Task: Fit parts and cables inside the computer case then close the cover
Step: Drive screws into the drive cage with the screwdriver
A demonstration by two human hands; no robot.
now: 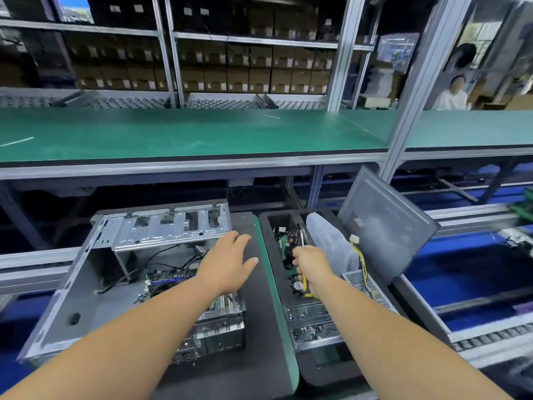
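Case (95, 284) open on its side, lying on the left of the dark mat (259, 327), its open face up toward me. I can see the motherboard (170, 281) on its floor with black cables (173, 256) looping over it, and the drive cage (167, 226) along the far wall.

My left hand (230, 261) hangs above the case's right edge, fingers spread and relaxed, holding nothing. My right hand (310, 264) is curled around a tool with a yellow handle (304, 284); its thin metal shaft (302, 236) sticks up past my knuckles. That hand sits over the black foam tray (269, 226) just beside the mat's right edge.

In the tray I make out a green circuit board (284, 241), a small fan (297, 285) and a power supply (367, 287) with yellow and black wires (360, 255) rising to a white plug. A clear plastic bag (328, 243) lies across the tray's middle. The grey side cover (386, 223) leans upright against the tray's far right corner, tilted back.
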